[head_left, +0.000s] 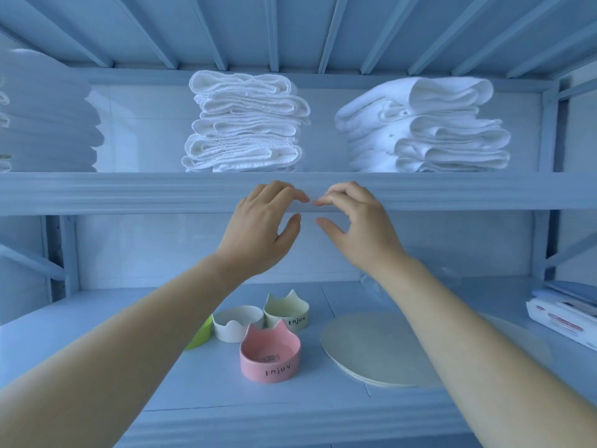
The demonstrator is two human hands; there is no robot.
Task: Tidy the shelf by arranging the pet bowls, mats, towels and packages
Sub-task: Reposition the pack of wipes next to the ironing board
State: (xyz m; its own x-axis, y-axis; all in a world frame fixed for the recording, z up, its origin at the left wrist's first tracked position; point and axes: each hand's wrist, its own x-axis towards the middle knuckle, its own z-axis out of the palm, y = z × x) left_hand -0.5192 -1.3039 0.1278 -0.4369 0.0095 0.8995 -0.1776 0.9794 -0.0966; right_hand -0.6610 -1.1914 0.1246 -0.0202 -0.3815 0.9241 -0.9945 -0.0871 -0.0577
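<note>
Shelf [129,192]; empty half-curled hands [263,231] before it.

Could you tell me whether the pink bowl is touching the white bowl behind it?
Cannot tell. In the head view the pink bowl's ear overlaps the white bowl behind it, hiding any gap.

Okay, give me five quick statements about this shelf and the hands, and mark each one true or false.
1. Both hands are empty. True: the left hand and right hand are raised in front of the upper shelf edge, holding nothing.
2. The pink bowl sits on the upper shelf. False: it stands on the lower shelf.
3. Two stacks of white towels, one in the middle and one to the right, sit on the upper shelf. True.
4. The pink bowl is stacked inside the white bowl. False: they stand apart.
5. A round mat lies right of the bowls. True.
</note>
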